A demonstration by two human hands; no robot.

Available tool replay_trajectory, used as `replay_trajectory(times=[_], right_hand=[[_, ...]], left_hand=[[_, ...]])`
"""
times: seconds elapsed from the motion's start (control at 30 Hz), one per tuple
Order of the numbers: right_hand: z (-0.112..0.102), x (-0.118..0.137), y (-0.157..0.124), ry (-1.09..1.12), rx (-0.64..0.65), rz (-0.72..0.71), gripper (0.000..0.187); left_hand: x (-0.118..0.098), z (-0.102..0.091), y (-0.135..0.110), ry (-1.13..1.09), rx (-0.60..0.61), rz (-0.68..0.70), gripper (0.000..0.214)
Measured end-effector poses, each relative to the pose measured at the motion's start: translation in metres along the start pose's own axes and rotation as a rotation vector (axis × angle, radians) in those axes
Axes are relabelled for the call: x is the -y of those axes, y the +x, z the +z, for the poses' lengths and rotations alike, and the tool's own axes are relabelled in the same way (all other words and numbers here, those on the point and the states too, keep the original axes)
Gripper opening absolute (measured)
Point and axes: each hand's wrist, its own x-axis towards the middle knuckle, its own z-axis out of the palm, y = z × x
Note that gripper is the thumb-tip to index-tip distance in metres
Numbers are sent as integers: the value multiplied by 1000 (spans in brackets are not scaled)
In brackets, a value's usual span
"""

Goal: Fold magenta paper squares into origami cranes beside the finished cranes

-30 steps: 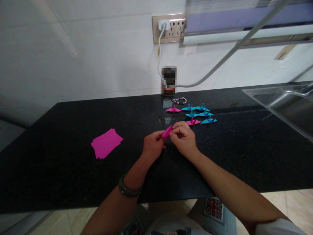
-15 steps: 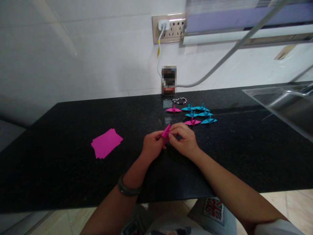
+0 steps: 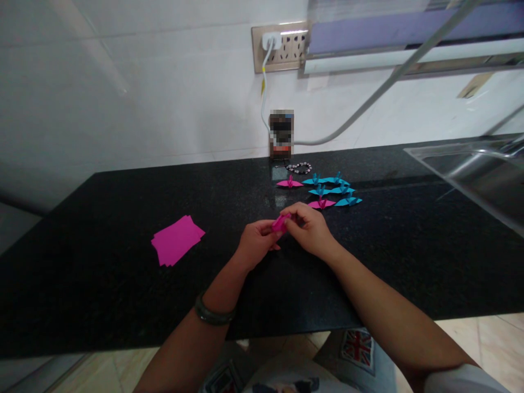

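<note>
A small folded piece of pink origami paper (image 3: 280, 222) is pinched between both hands above the dark counter. My left hand (image 3: 257, 244) grips it from the left, thumb on the near side. My right hand (image 3: 309, 228) holds its right end between thumb and fingers, which partly cover it. Just beyond my right hand sits a pink paper crane (image 3: 321, 204), with a blue paper crane (image 3: 349, 202) beside it. Several more blue cranes (image 3: 321, 191) and another pink crane (image 3: 290, 183) stand behind. To the left lies a stack of pink paper sheets (image 3: 177, 241).
The black stone counter (image 3: 102, 295) runs along a tiled wall. A beaded strap (image 3: 301, 168) lies by a phone-like, blurred-out object (image 3: 281, 134) propped against the wall. A white cable (image 3: 264, 101) hangs from the socket panel (image 3: 286, 48). A steel sink (image 3: 483, 169) is at right.
The pink paper's pointed upper part, which stuck up between my hands, is now lower and flatter. My right fingers have closed over it.
</note>
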Motion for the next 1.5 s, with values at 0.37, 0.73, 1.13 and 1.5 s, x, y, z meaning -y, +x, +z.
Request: replay_trajectory(times=[0.37,0.73,1.13,1.5], right_hand=[[6,-3,-2,19,15,98,46],[-1,-7,4,373,102,185,41],[-3,5,1,-60,26,-137,7],[3,-7,2,-136,85,-29,11]], left_hand=[[-4,1,-1,63,-57,10,21],[1,-6,-1,-88,68,0,27],[-2,-1,-1,-67,6,1,20],[-2,2,1,97,-2,33,18]])
